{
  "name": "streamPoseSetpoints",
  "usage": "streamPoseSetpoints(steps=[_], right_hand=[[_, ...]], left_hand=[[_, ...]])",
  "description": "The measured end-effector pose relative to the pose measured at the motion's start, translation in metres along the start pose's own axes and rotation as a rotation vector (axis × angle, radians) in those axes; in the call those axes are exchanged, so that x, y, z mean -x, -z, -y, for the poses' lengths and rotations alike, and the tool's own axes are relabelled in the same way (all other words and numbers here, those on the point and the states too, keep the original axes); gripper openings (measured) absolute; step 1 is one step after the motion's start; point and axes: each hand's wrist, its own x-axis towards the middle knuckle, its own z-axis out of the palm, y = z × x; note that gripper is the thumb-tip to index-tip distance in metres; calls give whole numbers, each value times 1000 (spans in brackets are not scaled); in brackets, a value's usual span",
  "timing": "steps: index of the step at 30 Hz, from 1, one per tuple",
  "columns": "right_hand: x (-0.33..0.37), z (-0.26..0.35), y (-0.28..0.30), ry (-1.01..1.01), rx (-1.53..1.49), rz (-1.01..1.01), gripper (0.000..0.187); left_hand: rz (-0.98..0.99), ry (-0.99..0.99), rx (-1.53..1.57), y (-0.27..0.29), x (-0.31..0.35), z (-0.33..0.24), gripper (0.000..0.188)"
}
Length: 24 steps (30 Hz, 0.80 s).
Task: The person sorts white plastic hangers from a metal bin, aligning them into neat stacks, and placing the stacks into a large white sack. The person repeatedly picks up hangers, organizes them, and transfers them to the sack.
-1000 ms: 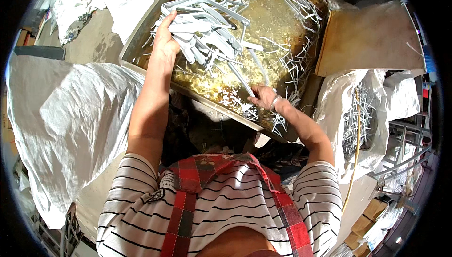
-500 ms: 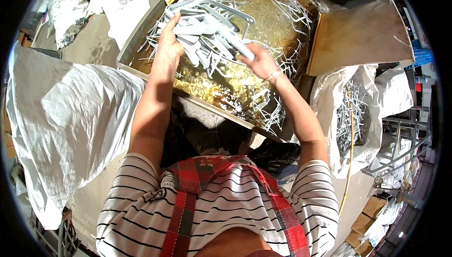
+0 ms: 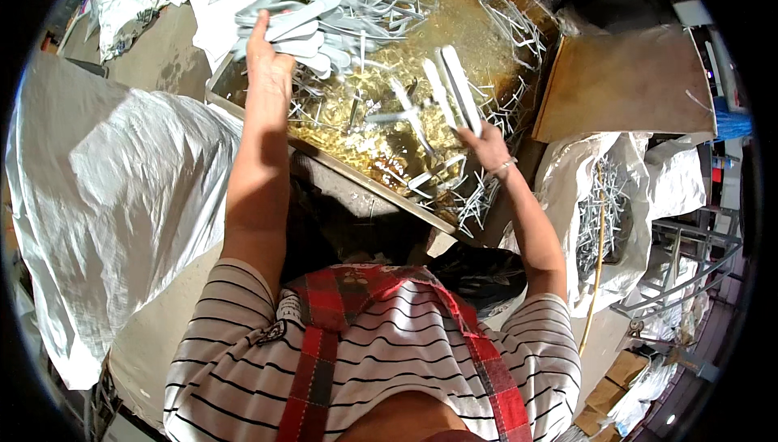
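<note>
My left hand (image 3: 269, 68) is wrapped round a thick bundle of grey bent metal bars (image 3: 306, 30) above the left part of a shallow metal tank (image 3: 361, 181). Flattened ends of the bars hang past my fingers. Over the tank's right side, my right hand (image 3: 489, 149) grips a pair of light grey flat metal bars (image 3: 460, 89) that point away from me. Between the hands, a blurred loose bar (image 3: 413, 122) shows over the yellowish, bubbling liquid (image 3: 332, 140). Several thin bent wire pieces (image 3: 478, 199) lie in the tank's near right corner.
A white sheet (image 3: 121, 191) drapes at the left. On the right, a brownish panel (image 3: 628, 85) adjoins the tank, and a white sack (image 3: 559, 179) holds many small metal pieces. A thin yellow pole (image 3: 598, 272) leans across that sack. Cardboard boxes (image 3: 616, 381) sit lower right.
My left hand has moved left and away with the bundle. My right hand has come off the bundle, moving right and nearer, with bars in it.
</note>
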Motion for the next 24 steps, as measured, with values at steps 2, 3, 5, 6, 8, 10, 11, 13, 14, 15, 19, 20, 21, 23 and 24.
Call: streamPoseSetpoints(steps=[2, 3, 5, 6, 8, 10, 11, 13, 14, 15, 19, 20, 21, 23, 24], right_hand=[[-3, -58, 37, -14, 42, -55, 26], [-7, -73, 52, 43, 175, -36, 25], [-18, -51, 65, 193, 582, -39, 23], [-19, -9, 65, 241, 812, 4, 20], [-15, 51, 60, 261, 899, 40, 15], [-18, 103, 46, 357, 999, 101, 14], [-19, 133, 34, 366, 1036, 159, 17], [-13, 173, 24, 492, 1107, 44, 37], [-14, 178, 24, 549, 1083, -18, 40], [-20, 181, 24, 607, 1059, -79, 43], [-23, 198, 12, 732, 887, -167, 39], [-21, 207, 10, 628, 957, -106, 45], [-23, 205, 10, 737, 881, -182, 48], [-35, 195, 12, 949, 719, -332, 54], [-44, 186, 16, 837, 619, -373, 65]], left_hand=[[31, -112, -58, -11, 11, -4, 18], [17, -202, -225, -16, 16, -3, 21], [106, -387, -557, -16, 22, 5, 23], [63, -377, -746, -12, 22, 10, 27], [171, -247, -1111, -31, 58, 25, 32], [361, -94, -1221, -37, 76, 45, 33], [500, -100, -1205, -25, 72, 58, 32], [643, -25, -1229, -33, 91, 71, 34], [794, 60, -1158, -32, 91, 75, 37], [808, 128, -1213, -33, 91, 77, 41], [827, 198, -958, -35, 99, 83, 42], [824, 182, -936, -33, 99, 85, 41], [793, 184, -931, -32, 97, 85, 41], [729, 187, -922, -29, 87, 86, 40], [654, 190, -907, -27, 80, 86, 39]])
